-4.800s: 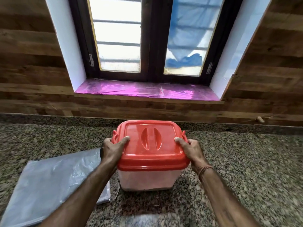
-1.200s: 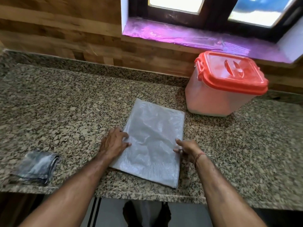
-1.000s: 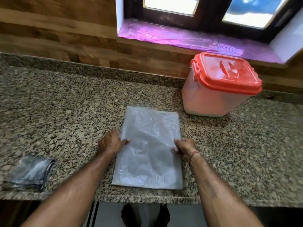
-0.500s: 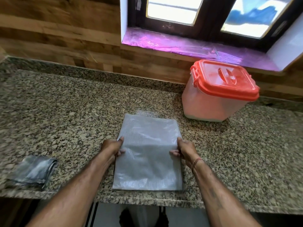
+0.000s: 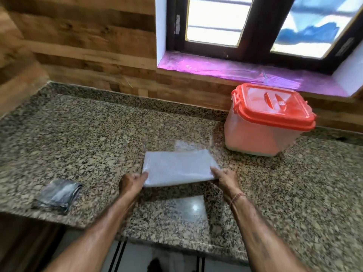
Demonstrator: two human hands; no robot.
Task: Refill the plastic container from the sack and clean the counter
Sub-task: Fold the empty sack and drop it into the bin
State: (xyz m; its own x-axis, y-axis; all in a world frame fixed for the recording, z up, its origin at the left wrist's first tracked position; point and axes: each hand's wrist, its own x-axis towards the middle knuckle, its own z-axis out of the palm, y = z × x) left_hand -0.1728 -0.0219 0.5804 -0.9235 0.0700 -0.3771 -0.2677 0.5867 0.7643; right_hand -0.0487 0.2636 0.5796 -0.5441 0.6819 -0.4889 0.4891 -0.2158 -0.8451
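The empty white woven sack point(image 5: 177, 166) is folded over on the granite counter point(image 5: 94, 138) in front of me. My left hand point(image 5: 132, 183) pinches its near left corner. My right hand point(image 5: 225, 176) pinches its near right corner. The near edge of the sack is lifted off the counter and doubled toward the wall. The plastic container point(image 5: 261, 132), translucent with a shut red lid point(image 5: 273, 106), stands at the back right near the wall, apart from both hands.
A folded grey cloth point(image 5: 58, 195) lies at the left near the counter's front edge. A wooden wall and a window with a purple-lined sill point(image 5: 225, 68) rise behind the counter. The front edge drops to the floor below my arms.
Both hands left the container's lid, squared the flat sack on the counter, then gripped its near corners and folded it in half away from me.
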